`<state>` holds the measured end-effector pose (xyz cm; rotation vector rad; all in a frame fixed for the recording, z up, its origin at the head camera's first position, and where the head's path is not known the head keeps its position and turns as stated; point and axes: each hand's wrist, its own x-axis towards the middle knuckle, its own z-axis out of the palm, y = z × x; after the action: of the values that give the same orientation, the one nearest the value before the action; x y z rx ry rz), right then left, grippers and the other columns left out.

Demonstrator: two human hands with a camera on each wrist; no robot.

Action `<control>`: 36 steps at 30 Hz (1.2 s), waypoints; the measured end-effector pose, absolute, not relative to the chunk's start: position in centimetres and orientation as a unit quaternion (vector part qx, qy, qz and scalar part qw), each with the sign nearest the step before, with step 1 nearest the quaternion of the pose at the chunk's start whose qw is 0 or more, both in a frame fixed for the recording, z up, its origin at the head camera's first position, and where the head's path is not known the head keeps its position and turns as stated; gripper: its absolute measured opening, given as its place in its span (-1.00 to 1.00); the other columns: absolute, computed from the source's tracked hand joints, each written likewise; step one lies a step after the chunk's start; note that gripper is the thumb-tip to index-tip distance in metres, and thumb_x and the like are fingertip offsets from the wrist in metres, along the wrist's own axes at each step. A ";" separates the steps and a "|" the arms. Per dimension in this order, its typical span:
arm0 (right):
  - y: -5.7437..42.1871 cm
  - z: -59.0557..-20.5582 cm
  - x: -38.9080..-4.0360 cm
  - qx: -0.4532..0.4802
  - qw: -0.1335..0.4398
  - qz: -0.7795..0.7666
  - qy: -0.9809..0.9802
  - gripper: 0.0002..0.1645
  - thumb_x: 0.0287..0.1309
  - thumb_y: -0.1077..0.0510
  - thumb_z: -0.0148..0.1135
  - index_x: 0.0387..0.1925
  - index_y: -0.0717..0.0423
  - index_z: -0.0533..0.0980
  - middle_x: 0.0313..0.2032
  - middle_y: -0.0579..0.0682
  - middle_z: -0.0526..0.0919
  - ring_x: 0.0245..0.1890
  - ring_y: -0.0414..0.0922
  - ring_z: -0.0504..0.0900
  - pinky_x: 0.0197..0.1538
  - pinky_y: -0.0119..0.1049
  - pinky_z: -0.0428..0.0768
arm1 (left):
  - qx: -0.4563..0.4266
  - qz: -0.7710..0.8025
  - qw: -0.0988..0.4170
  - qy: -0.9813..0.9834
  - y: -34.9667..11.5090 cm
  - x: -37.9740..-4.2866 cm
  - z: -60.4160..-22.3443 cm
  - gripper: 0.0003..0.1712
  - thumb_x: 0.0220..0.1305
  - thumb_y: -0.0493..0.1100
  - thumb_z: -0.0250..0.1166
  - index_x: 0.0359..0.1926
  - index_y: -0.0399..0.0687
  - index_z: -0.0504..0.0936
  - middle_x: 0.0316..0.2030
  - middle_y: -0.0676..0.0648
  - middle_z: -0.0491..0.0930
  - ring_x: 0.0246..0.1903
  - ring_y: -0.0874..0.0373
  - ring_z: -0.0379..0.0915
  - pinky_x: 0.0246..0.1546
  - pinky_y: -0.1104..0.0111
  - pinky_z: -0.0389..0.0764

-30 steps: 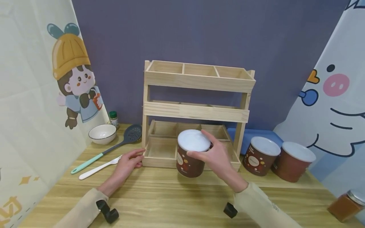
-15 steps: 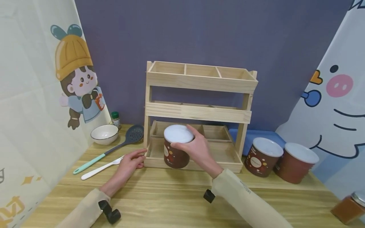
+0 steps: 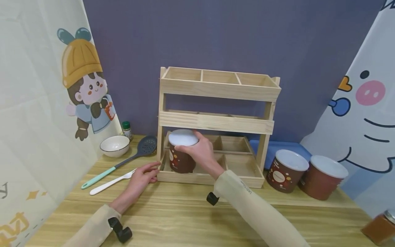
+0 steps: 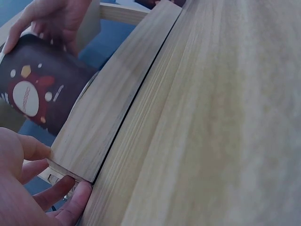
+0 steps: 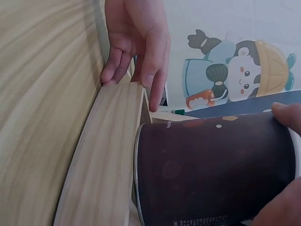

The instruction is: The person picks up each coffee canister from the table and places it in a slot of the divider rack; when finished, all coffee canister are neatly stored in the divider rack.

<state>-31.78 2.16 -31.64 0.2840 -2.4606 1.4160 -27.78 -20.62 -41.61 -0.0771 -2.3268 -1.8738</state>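
My right hand (image 3: 202, 154) grips a brown canister (image 3: 181, 159) with a white lid near its top. The canister stands upright over the left front compartment of the bottom tier of a wooden rack (image 3: 216, 125). Its base sits behind the front board (image 5: 101, 155), right at that board's upper edge in the right wrist view. My left hand (image 3: 142, 178) rests at the rack's lower left corner; in the left wrist view its fingers (image 4: 35, 148) and thumb hold the end of the front board.
Two more lidded canisters (image 3: 287, 171) (image 3: 322, 178) stand right of the rack, before a blue tray (image 3: 271, 151). On the left lie a slotted spoon (image 3: 146, 145), a white fork (image 3: 108, 183), a bowl (image 3: 115, 145) and a green-capped shaker (image 3: 126, 128). A spice jar (image 3: 379, 226) is at far right.
My right hand has carried the canister leftward and back, from in front of the rack's middle to over the left front compartment. My left hand has stayed at the rack's corner.
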 end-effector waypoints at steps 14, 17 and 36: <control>-0.1 -34.9 -33.2 0.131 0.137 0.502 -0.844 0.25 -0.23 -0.29 0.66 0.47 0.06 0.32 0.11 0.11 0.63 0.00 0.01 0.63 -0.01 -0.12 0.66 | -0.016 -0.620 0.074 -0.781 -20.6 -27.5 -42.0 -0.54 0.41 -0.31 0.21 0.29 -0.32 0.53 0.07 -0.40 0.59 -0.29 0.04 0.61 -0.20 0.33 0.73; -0.2 -35.9 -33.3 0.142 0.121 0.522 -0.832 0.23 -0.19 -0.22 0.67 0.48 0.07 0.29 0.14 0.11 0.61 0.01 -0.01 0.62 0.00 -0.13 0.65 | -0.016 -0.618 0.073 -0.782 -20.6 -27.5 -41.9 -0.54 0.42 -0.30 0.22 0.29 -0.30 0.53 0.06 -0.38 0.60 -0.29 0.04 0.62 -0.19 0.32 0.73; 8.2 -33.1 -29.1 0.163 0.060 0.572 -0.801 0.14 0.06 -0.05 0.57 0.56 -0.02 0.15 0.48 0.01 0.24 0.42 0.08 0.27 0.32 0.10 0.44 | -0.022 -0.622 0.072 -0.779 -20.6 -27.4 -41.5 -0.50 0.41 -0.28 0.25 0.32 -0.31 0.50 0.07 -0.37 0.60 -0.29 0.10 0.61 -0.18 0.32 0.73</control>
<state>-29.09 8.23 -33.13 0.4922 -2.4256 1.7327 -27.42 -20.61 -41.51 -0.0676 -2.3429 -1.8697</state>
